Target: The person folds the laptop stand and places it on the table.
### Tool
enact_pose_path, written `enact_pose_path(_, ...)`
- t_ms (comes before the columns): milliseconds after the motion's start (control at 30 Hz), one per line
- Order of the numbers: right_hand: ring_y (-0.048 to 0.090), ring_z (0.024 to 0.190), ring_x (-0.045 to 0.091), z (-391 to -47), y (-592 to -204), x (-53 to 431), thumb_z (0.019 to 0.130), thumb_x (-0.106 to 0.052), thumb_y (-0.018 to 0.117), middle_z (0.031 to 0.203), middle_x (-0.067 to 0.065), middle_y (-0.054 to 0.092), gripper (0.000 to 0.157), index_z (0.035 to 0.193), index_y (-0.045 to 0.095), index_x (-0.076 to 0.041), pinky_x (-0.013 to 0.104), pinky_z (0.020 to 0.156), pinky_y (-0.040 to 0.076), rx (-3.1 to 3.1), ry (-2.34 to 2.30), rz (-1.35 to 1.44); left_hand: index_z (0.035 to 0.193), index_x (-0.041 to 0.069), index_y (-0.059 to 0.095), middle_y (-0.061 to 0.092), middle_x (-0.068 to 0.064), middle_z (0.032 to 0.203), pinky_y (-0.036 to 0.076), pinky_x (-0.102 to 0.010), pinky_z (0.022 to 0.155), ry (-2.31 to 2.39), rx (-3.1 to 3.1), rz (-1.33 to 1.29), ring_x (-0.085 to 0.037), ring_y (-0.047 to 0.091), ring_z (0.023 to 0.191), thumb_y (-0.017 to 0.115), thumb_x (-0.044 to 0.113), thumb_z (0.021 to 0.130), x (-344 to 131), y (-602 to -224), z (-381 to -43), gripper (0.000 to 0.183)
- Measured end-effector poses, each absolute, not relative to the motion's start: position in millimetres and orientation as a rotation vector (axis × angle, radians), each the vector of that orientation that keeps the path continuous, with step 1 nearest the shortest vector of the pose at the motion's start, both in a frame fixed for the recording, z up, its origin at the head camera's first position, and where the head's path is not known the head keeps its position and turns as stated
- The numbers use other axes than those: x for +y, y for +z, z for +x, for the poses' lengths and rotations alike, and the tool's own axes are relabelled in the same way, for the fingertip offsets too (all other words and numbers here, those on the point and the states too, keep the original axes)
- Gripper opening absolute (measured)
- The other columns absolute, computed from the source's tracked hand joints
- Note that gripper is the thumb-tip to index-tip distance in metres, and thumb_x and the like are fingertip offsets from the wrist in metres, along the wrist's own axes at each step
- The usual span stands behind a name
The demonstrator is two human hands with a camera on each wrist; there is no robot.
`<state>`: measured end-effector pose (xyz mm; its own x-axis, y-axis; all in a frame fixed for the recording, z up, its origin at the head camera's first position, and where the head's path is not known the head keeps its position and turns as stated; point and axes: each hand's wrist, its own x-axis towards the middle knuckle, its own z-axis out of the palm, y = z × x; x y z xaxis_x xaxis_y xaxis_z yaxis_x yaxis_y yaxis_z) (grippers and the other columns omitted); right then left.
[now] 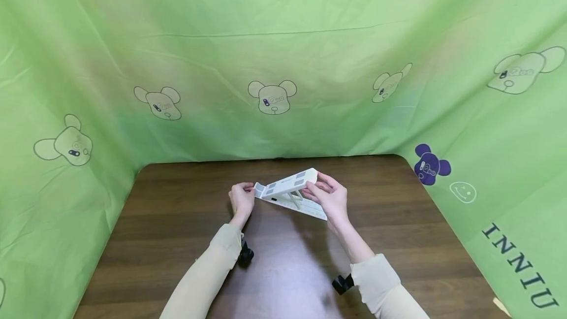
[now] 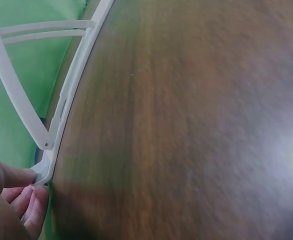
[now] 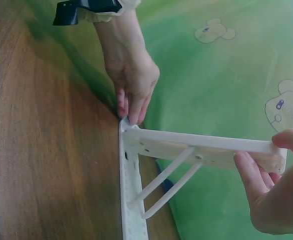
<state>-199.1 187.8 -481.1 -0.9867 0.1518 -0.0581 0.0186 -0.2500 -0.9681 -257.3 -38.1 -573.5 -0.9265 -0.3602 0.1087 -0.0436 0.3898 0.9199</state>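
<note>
A white folding laptop stand [image 1: 287, 183] with grey pads on its top panel is propped open in a wedge above the brown table. Its long base [image 3: 132, 185] slants below, joined to the raised panel by two thin struts [image 3: 162, 181]. At the hinged end, my left hand [image 1: 242, 200] pinches the small upturned lip [image 2: 43, 169] between thumb and fingers. My right hand [image 1: 333, 201] grips the raised free end of the panel, thumb on one face and fingers on the other. Whether the base touches the table is hard to tell.
The brown wooden table [image 1: 177, 240] spreads around the stand. A green curtain [image 1: 274, 132] printed with bear heads hangs behind it and along both sides. Black wrist devices [image 1: 246, 255] sit by both cuffs. A pale object [image 1: 500, 305] lies at the right table edge.
</note>
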Motion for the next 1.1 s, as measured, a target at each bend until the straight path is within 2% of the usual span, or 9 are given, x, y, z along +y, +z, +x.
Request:
enact_pose_path(333, 0.083, 0.075, 0.013, -198.3, -487.3, 185.1, 0.099, 0.013, 0.069, 0.087, -0.004, 0.076, 0.048, 0.143, 0.051, 0.008, 0.043, 0.090, 0.070, -1.894, 2.430, -0.200, 0.106, -0.007, 0.084, 0.084, -0.022, 0.098, 0.066, -0.041, 0.086, -1.551, -2.366, 0.391, -0.036, 0.082, 0.095, 0.075, -0.005, 0.091, -38.5, -574.7, -261.2, 0.017)
enact_pose_path(400, 0.083, 0.077, 0.014, -197.8, -488.8, 186.4, 0.100, 0.012, 0.069, 0.092, -0.005, 0.076, 0.048, 0.143, 0.050, 0.008, 0.045, 0.091, 0.069, -1.924, 2.421, -0.164, 0.109, -0.008, 0.082, 0.084, -0.022, 0.098, 0.066, -0.042, 0.083, -1.527, -2.368, 0.308, -0.037, 0.081, 0.093, 0.073, -0.002, 0.092, -41.4, -577.7, -257.9, 0.020)
enact_pose_path(533, 0.082, 0.082, 0.011, -194.8, -495.8, 195.3, 0.103, 0.011, 0.066, 0.101, -0.006, 0.074, 0.045, 0.145, 0.050, 0.014, 0.041, 0.088, 0.071, -1.982, 2.350, -0.083, 0.121, -0.009, 0.078, 0.079, -0.028, 0.110, 0.063, -0.053, 0.094, -1.390, -2.422, 0.052, -0.044, 0.075, 0.103, 0.072, 0.003, 0.091, -43.5, -596.2, -253.1, 0.033)
enact_pose_path(600, 0.081, 0.085, 0.007, -192.0, -501.8, 202.3, 0.103, 0.010, 0.066, 0.107, 0.000, 0.076, 0.043, 0.144, 0.053, 0.017, 0.033, 0.086, 0.070, -2.033, 2.268, -0.048, 0.128, -0.008, 0.075, 0.076, -0.029, 0.118, 0.061, -0.057, 0.099, -1.267, -2.463, -0.089, -0.045, 0.073, 0.111, 0.074, 0.007, 0.092, -42.1, -607.8, -250.4, 0.039)
enact_pose_path(700, 0.077, 0.094, 0.001, -190.0, -518.5, 216.7, 0.105, 0.000, 0.070, 0.115, 0.021, 0.078, 0.037, 0.136, 0.062, 0.018, 0.020, 0.088, 0.066, -2.171, 2.058, 0.066, 0.139, -0.004, 0.071, 0.073, -0.028, 0.132, 0.060, -0.059, 0.106, -1.116, -2.527, -0.255, -0.045, 0.072, 0.123, 0.078, 0.014, 0.096, -39.4, -618.8, -243.9, 0.047)
enact_pose_path(767, 0.079, 0.102, 0.006, -191.9, -537.8, 228.3, 0.104, -0.008, 0.073, 0.123, 0.033, 0.076, 0.038, 0.132, 0.066, 0.017, 0.016, 0.091, 0.064, -2.289, 1.864, 0.184, 0.146, -0.002, 0.066, 0.071, -0.026, 0.139, 0.060, -0.057, 0.108, -1.053, -2.570, -0.349, -0.044, 0.070, 0.129, 0.075, 0.021, 0.102, -38.5, -621.6, -237.6, 0.050)
enact_pose_path(833, 0.078, 0.112, 0.012, -200.0, -569.7, 243.4, 0.105, -0.021, 0.075, 0.129, 0.031, 0.075, 0.041, 0.132, 0.071, 0.010, 0.015, 0.098, 0.061, -2.400, 1.603, 0.318, 0.152, -0.002, 0.061, 0.068, -0.027, 0.146, 0.057, -0.056, 0.113, -1.032, -2.621, -0.426, -0.044, 0.066, 0.137, 0.070, 0.027, 0.108, -38.2, -618.9, -230.1, 0.053)
enact_pose_path(1000, 0.063, 0.143, 0.036, -214.4, -629.4, 270.0, 0.111, -0.045, 0.065, 0.149, 0.017, 0.070, 0.051, 0.145, 0.069, -0.007, 0.040, 0.121, 0.053, -2.585, 0.961, 0.553, 0.160, -0.008, 0.048, 0.051, -0.035, 0.163, 0.036, -0.063, 0.133, -1.032, -2.803, -0.502, -0.050, 0.041, 0.160, 0.054, 0.033, 0.116, -39.9, -589.7, -212.6, 0.061)
enact_pose_path(1100, 0.054, 0.147, 0.052, -206.8, -620.6, 268.1, 0.111, -0.036, 0.066, 0.155, 0.025, 0.064, 0.052, 0.148, 0.065, 0.000, 0.060, 0.123, 0.046, -2.626, 0.835, 0.648, 0.163, -0.010, 0.043, 0.042, -0.034, 0.170, 0.026, -0.063, 0.137, -0.971, -2.915, -0.479, -0.047, 0.030, 0.167, 0.047, 0.035, 0.118, -41.1, -578.5, -208.6, 0.064)
